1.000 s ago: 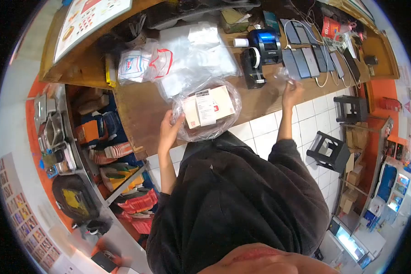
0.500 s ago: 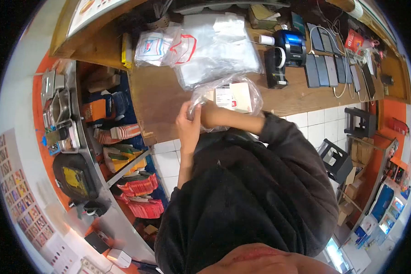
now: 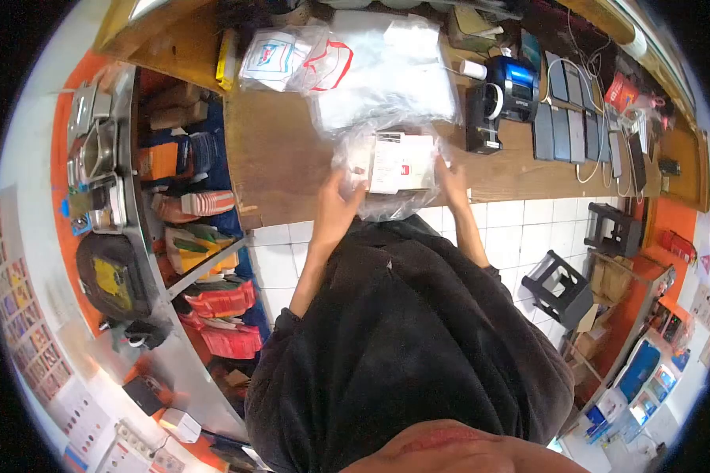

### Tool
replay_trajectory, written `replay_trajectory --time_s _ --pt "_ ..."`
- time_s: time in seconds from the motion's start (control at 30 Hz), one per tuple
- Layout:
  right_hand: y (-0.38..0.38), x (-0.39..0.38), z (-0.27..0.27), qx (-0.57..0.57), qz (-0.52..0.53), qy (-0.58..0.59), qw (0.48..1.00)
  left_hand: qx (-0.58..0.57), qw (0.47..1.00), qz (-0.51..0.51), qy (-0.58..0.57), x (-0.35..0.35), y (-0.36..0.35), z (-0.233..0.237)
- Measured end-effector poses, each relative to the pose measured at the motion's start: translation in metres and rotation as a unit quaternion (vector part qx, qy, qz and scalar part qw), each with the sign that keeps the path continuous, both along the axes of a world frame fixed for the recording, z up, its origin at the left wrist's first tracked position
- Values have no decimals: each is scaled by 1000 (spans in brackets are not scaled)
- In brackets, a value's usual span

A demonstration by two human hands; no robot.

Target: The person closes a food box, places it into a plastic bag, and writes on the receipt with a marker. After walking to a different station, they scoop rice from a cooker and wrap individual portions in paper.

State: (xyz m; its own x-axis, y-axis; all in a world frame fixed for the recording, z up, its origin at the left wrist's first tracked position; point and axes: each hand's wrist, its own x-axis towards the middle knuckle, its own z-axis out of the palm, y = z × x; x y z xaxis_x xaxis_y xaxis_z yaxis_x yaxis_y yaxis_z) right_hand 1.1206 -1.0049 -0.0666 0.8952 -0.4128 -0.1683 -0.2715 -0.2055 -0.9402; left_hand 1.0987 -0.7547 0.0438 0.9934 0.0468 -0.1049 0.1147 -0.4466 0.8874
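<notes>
A small pale box with a printed label (image 3: 403, 164) lies inside a clear plastic bag (image 3: 393, 206) at the front of the wooden counter (image 3: 280, 169). My left hand (image 3: 341, 197) grips the bag and box at the left side, thumb toward the box face. At the right side, my right hand (image 3: 451, 183) grips the bag's edge beside the box. Behind the box lies a stack of clear plastic bags (image 3: 383, 75).
A bag with red and blue print (image 3: 272, 59) lies at the back left. Right of the stack are a tape dispenser (image 3: 483, 118), a blue and black printer (image 3: 519, 87) and several phones (image 3: 560, 130) with cables. Black stools (image 3: 558, 290) stand on the tiled floor.
My right hand has left the left side of the bag and moved to its right side. My left hand has shifted slightly right. The box now sits straighter, and the whole view has shifted.
</notes>
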Motion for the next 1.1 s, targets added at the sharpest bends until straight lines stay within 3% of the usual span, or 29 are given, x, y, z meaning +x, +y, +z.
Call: replay_trajectory --time_s 0.03,0.07,0.1,0.17,0.2,0.23,0.27,0.3,0.33,0.37,0.4,0.43,0.5,0.57,0.63,0.67,0.7,0.73,0.77,0.83,0.87,0.9,1.0,1.03,1.07,1.1 --pt "-3 4 51 -16 18 21 999 75 997 -9 -1 7 3 29" --pt "-8 8 100 -33 37 40 998 80 995 66 -12 10 12 65" --pt "-36 1 135 -174 7 -67 983 85 986 139 -20 7 22 100" --pt "-49 -9 168 -169 -10 -64 984 137 968 204 -49 -1 32 134" --pt "-49 -14 189 -165 -9 -70 984 139 968 204 -48 -4 34 139" --pt "-52 -19 204 -232 -11 -48 972 149 977 120 -98 -6 36 144" --pt "-59 -24 209 -209 39 -48 976 158 976 36 -148 -8 38 146" --pt "-64 -27 213 -186 88 -48 977 159 975 38 -149 -7 40 141" --pt "-63 -28 217 -184 88 -50 978 -17 996 -56 -69 -5 42 133" --pt "-62 -28 221 -29 170 -30 985 -192 970 -149 15 -3 43 129" --pt "-60 -27 226 126 247 -11 961 -272 944 -173 67 -2 39 141" --pt "-52 -22 232 125 247 -13 961 -272 944 -174 65 1 37 146" --pt "-31 -9 239 321 157 -200 912 -292 949 -95 66 4 34 149" --pt "-24 -5 230 263 173 -192 930 -388 920 -44 36 12 20 139" --pt "14 -1 232 197 243 -164 936 -306 947 -56 -77 17 -7 139" --pt "35 1 232 -25 325 -199 924 -194 961 -133 -146 16 -15 138" --pt "56 -14 223 -98 266 -186 941 -78 952 -208 -212 15 -21 136" --pt "65 -16 213 -65 252 -250 932 87 936 -212 -267 11 -26 140" --pt "65 -16 214 -67 248 -250 934 85 935 -216 -267 13 -20 135" --pt "63 -17 223 185 165 -138 959 84 869 -265 -408 17 -1 106" --pt "54 -19 237 306 190 -76 930 52 907 -216 -359 18 -3 81" --pt "54 -23 242 307 185 -77 930 13 937 -163 -310 19 -4 55" --pt "47 -33 256 320 264 12 910 7 951 -270 -152 44 -23 -13" --pt "38 -34 254 318 262 17 911 64 931 -301 -196 43 -29 -36" --pt "24 -33 251 75 322 -58 942 120 904 -332 -242 40 -33 -55" --pt "6 -31 249 -175 361 -131 907 116 903 -334 -244 39 -32 -71"
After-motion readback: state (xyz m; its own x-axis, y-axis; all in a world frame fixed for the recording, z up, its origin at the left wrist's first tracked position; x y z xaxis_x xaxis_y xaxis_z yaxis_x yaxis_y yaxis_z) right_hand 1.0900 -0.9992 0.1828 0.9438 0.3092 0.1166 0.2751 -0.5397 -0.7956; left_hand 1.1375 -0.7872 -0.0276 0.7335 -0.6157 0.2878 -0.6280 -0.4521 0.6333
